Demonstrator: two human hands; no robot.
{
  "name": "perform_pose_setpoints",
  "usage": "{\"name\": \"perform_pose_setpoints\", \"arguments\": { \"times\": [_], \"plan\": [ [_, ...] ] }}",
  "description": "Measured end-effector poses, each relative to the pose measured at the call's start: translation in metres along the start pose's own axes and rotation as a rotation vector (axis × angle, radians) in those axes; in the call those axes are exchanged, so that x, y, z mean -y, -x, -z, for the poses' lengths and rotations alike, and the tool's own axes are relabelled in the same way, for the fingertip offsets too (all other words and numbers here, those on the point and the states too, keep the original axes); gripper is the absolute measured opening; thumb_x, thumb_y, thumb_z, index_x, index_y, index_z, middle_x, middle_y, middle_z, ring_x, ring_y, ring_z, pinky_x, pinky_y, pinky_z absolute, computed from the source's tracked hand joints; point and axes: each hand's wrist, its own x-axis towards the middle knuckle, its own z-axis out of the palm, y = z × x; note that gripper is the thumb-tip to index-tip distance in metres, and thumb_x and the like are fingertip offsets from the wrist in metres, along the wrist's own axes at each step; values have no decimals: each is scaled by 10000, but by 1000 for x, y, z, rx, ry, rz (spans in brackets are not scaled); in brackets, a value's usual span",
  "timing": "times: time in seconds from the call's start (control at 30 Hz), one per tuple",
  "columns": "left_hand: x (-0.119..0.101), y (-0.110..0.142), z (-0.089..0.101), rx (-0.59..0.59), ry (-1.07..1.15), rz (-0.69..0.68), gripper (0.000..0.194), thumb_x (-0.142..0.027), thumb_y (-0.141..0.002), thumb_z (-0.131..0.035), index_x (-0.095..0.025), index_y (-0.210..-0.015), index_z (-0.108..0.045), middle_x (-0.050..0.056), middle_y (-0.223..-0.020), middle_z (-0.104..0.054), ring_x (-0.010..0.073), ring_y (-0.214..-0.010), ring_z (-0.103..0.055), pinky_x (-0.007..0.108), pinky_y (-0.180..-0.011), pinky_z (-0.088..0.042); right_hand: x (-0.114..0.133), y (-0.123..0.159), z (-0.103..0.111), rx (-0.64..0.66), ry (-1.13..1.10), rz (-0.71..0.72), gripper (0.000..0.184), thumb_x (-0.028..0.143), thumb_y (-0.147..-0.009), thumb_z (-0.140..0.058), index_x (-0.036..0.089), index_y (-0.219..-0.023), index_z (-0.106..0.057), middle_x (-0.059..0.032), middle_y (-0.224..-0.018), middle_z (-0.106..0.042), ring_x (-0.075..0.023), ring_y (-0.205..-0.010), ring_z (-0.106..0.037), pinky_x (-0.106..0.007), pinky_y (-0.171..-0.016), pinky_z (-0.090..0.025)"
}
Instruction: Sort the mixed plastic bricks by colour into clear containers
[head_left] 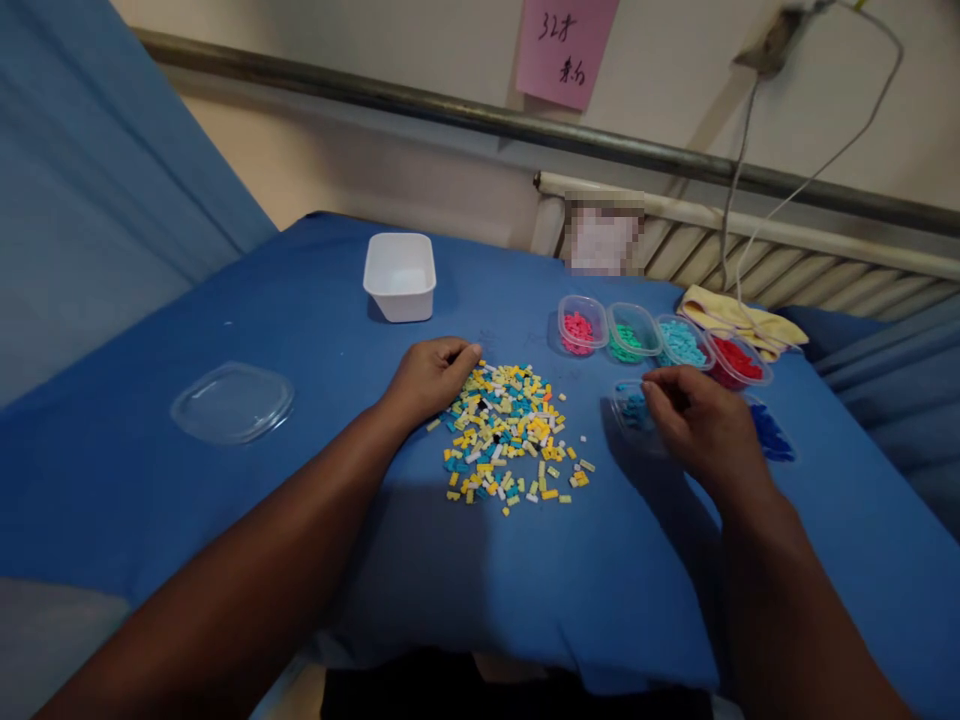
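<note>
A loose pile of small toy building bricks (517, 430), mostly yellow, pale yellow, teal and white, lies spread on the blue cloth. My left hand (431, 378) rests at the pile's upper left edge, its fingers curled and thumb close against them; anything inside is hidden. Over a clear tub of teal bricks (634, 410) my right hand (701, 420) is closed in a pinch, its fingertips above the tub's rim. Whatever it may hold is too small to make out. The hand partly covers that tub.
Behind stand clear tubs of pink bricks (577, 330), green bricks (628, 340), light blue bricks (682, 343) and red bricks (737, 360). Dark blue bricks (771, 435) sit right of my right hand. A white tub (401, 285), clear lid (234, 403) and yellow cloth (742, 318) lie around.
</note>
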Motion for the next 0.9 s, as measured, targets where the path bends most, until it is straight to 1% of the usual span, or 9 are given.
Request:
{"name": "perform_pose_setpoints", "arguments": {
  "times": [0.07,0.17,0.23,0.33,0.4,0.53,0.73,0.9],
  "plan": [
    [0,0,0,-7,-55,-19,424,-491,-983,-544,-195,-710,-677,7,-649,-588,182,-682,-537,303,-622,-360,25,6,-9,87,-108,160,179,331,-1018,-614,213,-1080,-735,-69,-922,-771,-217,-769,-701,-351,-728,-536],
    [1,1,-1,1,-113,-39,448,-482,-1010,-520,-187,-697,-649,-2,-658,-575,166,-667,-517,306,-632,-341,65,21,-25,333,-288,421,122,236,-1051,-584,231,-1091,-700,-76,-1028,-782,-218,-935,-726,-353,-840,-559],
    [2,1,-1,4,-116,-48,456,-486,-1016,-521,-185,-693,-632,-8,-661,-561,157,-657,-499,307,-631,-327,85,31,-35,470,-359,505,125,193,-1054,-583,231,-1119,-682,-69,-1064,-781,-209,-994,-718,-345,-881,-553],
    [3,2,-2,1,-101,-50,463,-495,-1015,-526,-190,-674,-599,-16,-640,-515,153,-649,-477,305,-620,-307,98,41,-47,589,-274,566,117,170,-1052,-578,213,-1089,-681,-67,-1022,-760,-211,-961,-691,-351,-875,-534],
    [3,2,-2,5,-89,-46,460,-498,-1012,-525,-193,-676,-598,-15,-636,-509,158,-656,-477,304,-619,-311,98,43,-50,623,-200,581,126,163,-1050,-571,199,-1071,-690,-75,-1011,-745,-223,-962,-675,-366,-886,-527],
    [3,3,-3,3,-77,-40,453,-494,-1015,-514,-192,-697,-629,-4,-650,-546,166,-666,-495,305,-626,-327,94,42,-47,644,-164,558,163,139,-1038,-573,199,-1110,-707,-76,-1037,-733,-232,-1006,-664,-377,-916,-525],
    [2,3,-3,13,-81,-24,457,-499,-1018,-518,-192,-705,-645,-4,-652,-556,168,-666,-502,309,-626,-323,98,41,-42,690,-88,595,133,143,-1043,-581,191,-1017,-702,-71,-981,-714,-229,-947,-650,-368,-860,-516],
    [2,3,-3,7,-73,-26,453,-496,-1015,-526,-191,-701,-642,-5,-652,-547,164,-659,-490,307,-625,-327,98,43,-44,690,-56,640,186,133,-1063,-539,193,-991,-700,-69,-944,-713,-222,-922,-650,-363,-854,-514]
  ]
}}
